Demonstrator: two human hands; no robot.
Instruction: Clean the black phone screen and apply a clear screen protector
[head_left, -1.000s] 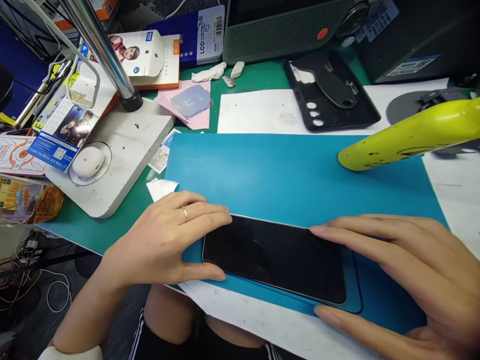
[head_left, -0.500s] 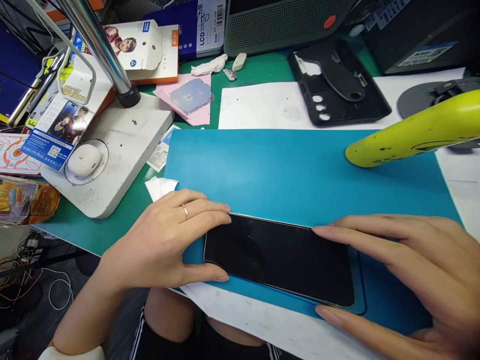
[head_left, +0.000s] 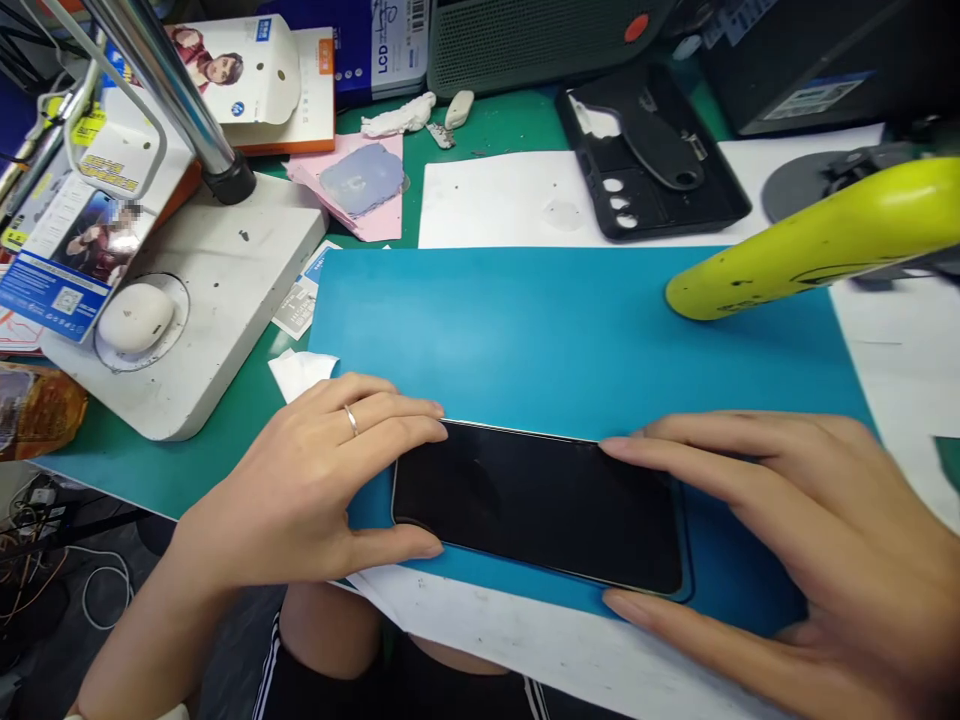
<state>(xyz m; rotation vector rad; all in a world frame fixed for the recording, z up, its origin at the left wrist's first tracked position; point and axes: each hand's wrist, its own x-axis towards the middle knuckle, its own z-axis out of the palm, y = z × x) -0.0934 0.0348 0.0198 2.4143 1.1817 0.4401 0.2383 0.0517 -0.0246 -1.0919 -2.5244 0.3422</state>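
Note:
A black-screened phone (head_left: 525,505) with a thin silver rim lies flat on a blue mat (head_left: 480,330). A dark, rounded outline (head_left: 691,570) shows just past its right end; I cannot tell whether it is a clear sheet or part of the mat. My left hand (head_left: 322,480) spans the phone's left end, fingers on the far edge and thumb at the near edge. At the right end, my right hand (head_left: 795,530) has a fingertip on the far edge and its thumb by the near edge.
A yellow-green cylindrical object (head_left: 810,245) juts over the mat from the right. Behind lies a black phone case (head_left: 652,150) on white paper (head_left: 495,200). A white lamp base (head_left: 225,260) with a metal pole (head_left: 180,90) stands left, near boxes (head_left: 232,80).
The whole view has shifted slightly, so everything appears a little further left and up. Both hands keep the same place on the phone.

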